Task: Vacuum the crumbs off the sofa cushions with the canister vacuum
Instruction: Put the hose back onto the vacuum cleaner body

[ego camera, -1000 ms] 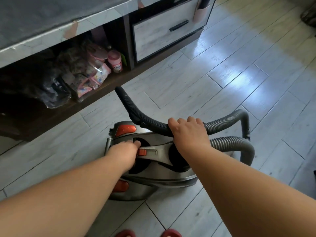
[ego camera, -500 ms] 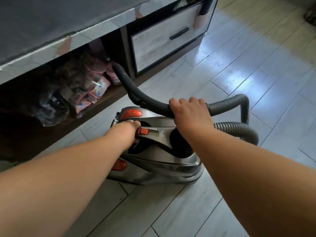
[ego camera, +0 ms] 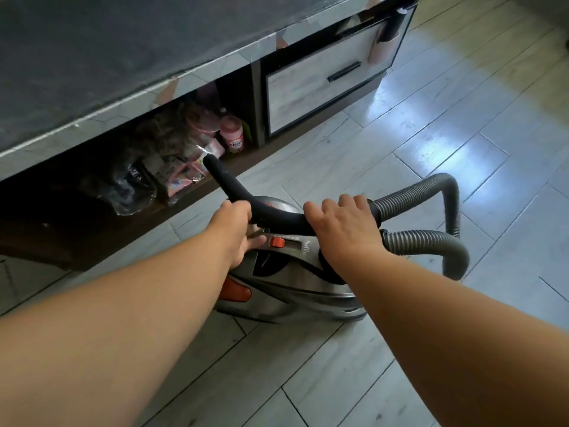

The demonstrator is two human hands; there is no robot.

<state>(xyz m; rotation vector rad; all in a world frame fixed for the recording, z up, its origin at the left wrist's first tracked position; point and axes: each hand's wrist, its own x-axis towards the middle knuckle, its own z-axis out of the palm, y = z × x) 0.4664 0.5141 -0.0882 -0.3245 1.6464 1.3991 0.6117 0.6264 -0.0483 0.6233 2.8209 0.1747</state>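
Grey vacuum [ego camera: 295, 295]: on the floor [ego camera: 409, 155].
Left hand [ego camera: 235, 238]: grip closed round its handle [ego camera: 292, 241].
Right hand [ego camera: 341, 226]: grip wrapped over the black hose [ego camera: 274, 215].

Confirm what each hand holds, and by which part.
Left hand grips the canister vacuum by its carry handle, at the end beside the orange slider. Right hand grips the black hose grip, just before the grey ribbed hose.

Vacuum logo [ego camera: 308, 243], jar label [ego camera: 236, 143] unreadable (both blurred).
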